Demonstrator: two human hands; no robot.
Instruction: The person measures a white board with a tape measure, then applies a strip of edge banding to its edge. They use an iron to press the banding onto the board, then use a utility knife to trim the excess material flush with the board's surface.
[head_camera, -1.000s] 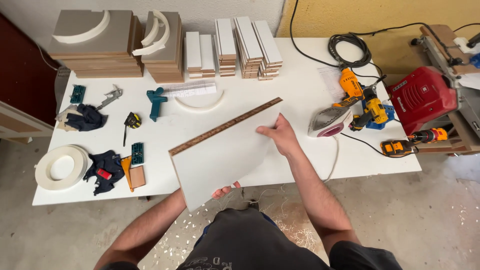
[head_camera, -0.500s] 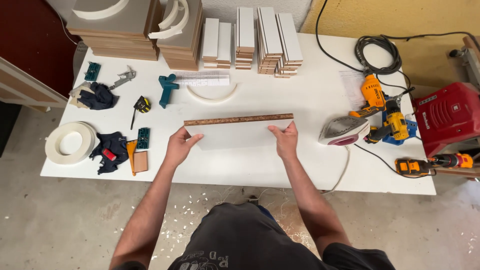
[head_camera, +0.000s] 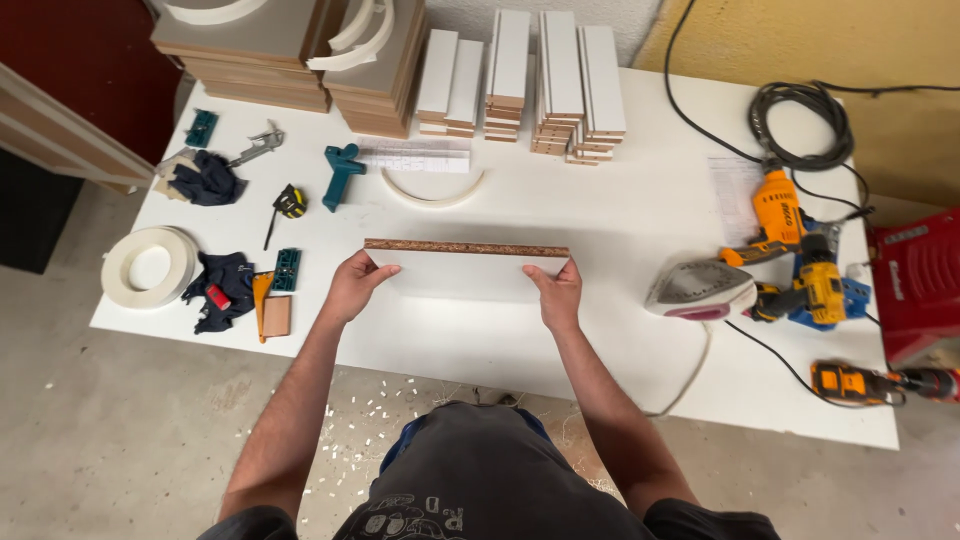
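I hold a white chipboard panel (head_camera: 465, 275) upright on its lower edge on the white table (head_camera: 620, 215), its raw brown top edge facing up. My left hand (head_camera: 355, 285) grips the panel's left end. My right hand (head_camera: 558, 293) grips its right end. The panel stands square in front of me, near the table's front middle.
Stacks of boards (head_camera: 300, 50) and narrow white strips (head_camera: 530, 80) line the back. A clothes iron (head_camera: 700, 290), orange and yellow drills (head_camera: 790, 250) and cables lie at the right. A roll of edge banding (head_camera: 150, 265), gloves, a tape measure (head_camera: 290, 202) and a clamp lie at the left.
The panel went from lying flat and slanted, held mainly by my right hand, to standing on edge and squared to me, with both hands on its ends.
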